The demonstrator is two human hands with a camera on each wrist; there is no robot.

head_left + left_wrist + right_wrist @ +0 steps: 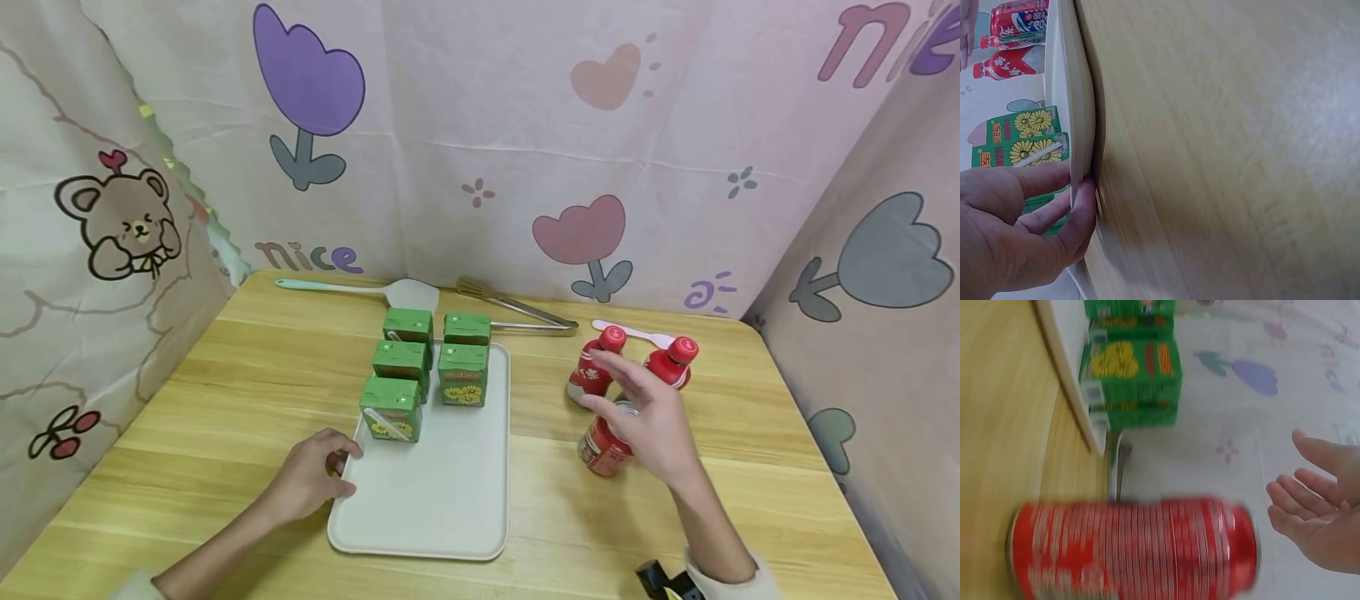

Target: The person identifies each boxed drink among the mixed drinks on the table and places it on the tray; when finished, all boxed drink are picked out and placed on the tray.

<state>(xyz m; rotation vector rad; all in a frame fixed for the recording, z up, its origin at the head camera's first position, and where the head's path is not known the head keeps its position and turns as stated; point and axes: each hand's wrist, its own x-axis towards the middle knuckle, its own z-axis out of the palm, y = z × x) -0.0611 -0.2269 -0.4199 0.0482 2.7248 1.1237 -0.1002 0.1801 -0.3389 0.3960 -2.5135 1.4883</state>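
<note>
My left hand (311,475) pinches the left rim of a white rectangular tray (442,508); the left wrist view shows thumb and fingers on either side of that rim. Several green drink cartons (463,375) stand in two rows on the tray's far part, the nearest with a straw on its side. Over a red can (602,447), my right hand (656,425) hovers with fingers spread and nothing in it. In the right wrist view a gap separates the hand from the can's top (1247,550). Just behind the can stand two red-capped bottles (587,377), one partly hidden by the hand.
Along the table's back edge lie a spatula (411,293) with a turquoise handle, metal tongs (532,327) and a pale plastic utensil (633,332). A printed cloth (480,108) hangs behind the wooden table (247,367). A black object (654,577) shows beside the right sleeve.
</note>
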